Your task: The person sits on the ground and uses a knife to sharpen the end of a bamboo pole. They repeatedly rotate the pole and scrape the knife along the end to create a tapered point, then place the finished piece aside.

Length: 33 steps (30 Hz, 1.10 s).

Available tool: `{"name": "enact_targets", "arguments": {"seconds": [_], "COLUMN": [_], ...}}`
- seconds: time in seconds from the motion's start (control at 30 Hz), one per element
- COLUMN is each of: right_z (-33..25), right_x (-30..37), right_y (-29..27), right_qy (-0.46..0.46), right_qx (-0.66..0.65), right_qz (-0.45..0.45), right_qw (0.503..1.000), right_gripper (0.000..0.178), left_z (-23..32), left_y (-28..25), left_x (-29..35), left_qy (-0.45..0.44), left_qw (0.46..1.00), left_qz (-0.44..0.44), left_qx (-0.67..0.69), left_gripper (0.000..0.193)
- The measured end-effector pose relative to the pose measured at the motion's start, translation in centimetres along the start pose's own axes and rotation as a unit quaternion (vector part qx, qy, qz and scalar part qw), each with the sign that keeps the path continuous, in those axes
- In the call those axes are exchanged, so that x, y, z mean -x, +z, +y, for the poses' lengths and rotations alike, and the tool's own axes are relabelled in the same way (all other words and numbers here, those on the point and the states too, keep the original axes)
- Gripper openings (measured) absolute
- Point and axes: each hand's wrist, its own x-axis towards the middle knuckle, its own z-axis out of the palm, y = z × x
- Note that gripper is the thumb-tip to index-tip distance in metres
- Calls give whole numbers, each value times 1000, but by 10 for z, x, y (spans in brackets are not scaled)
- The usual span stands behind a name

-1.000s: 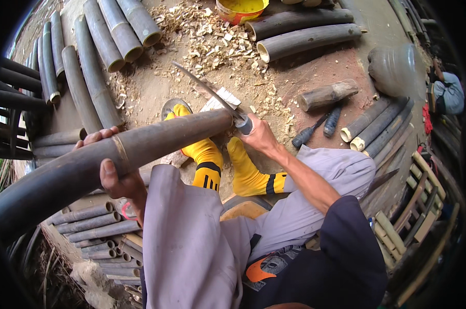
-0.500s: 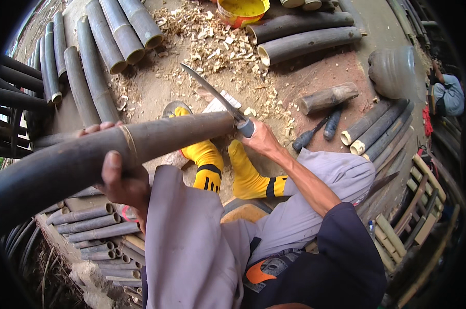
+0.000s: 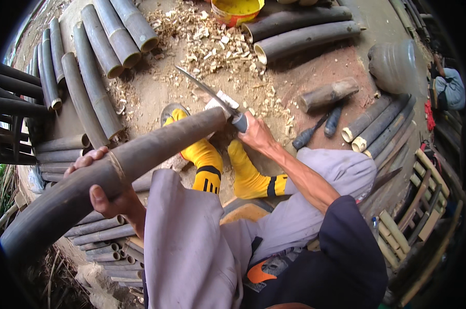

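Note:
A thick dark bamboo pole (image 3: 163, 141) slants from the lower left up to the middle, above my lap. My left hand (image 3: 101, 180) is wrapped round it near a pale node ring, thumb on the near side, fingers showing on the far side. In my right hand (image 3: 257, 135) is the grey handle of a long knife (image 3: 207, 90). Its blade lies against or just beyond the pole's far end and points up and left. Whether the edge touches the bamboo I cannot tell. Under the pole's end are my feet in yellow socks (image 3: 202, 157).
Pale shavings (image 3: 212, 44) litter the ground ahead. Cut bamboo tubes (image 3: 96, 77) lie at the left, with more (image 3: 310, 38) ahead. A short log (image 3: 328, 95), dark-handled tools (image 3: 307, 138) and a clear plastic jug (image 3: 395, 67) are at the right. Another person (image 3: 449, 90) sits far right.
The pole's left end has swung lower, so it slopes more steeply. My left hand has moved down and left with it; my right hand and the knife have shifted slightly left.

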Motion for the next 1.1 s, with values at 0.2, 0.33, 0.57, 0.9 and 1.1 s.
{"name": "enact_targets", "arguments": {"seconds": [0.2, 0.33, 0.57, 0.9, 1.1], "right_z": [-69, -47, -25, 3, -42], "right_x": [22, 13, 14, 9, 24], "right_y": [-42, -25, -29, -10, -32], "right_qy": [-89, -124, -7, 11, -58], "right_qx": [-109, -107, -74, 23, -95], "right_qz": [87, 123, 6, -37, 67], "right_qw": [986, 979, 997, 999, 992], "right_gripper": [34, 32, 31, 32, 34], "left_z": [6, 3, 5, 22, 17], "left_y": [-15, -21, -16, 18, -13], "left_x": [0, -7, -12, -10, -21], "left_qy": [-24, -18, -3, -80, -30], "left_qw": [998, 989, 984, 996, 993], "left_qz": [-55, -118, -174, 22, 110], "left_qx": [17, 86, 37, -39, -13], "left_gripper": [62, 63, 67, 65, 49]}}
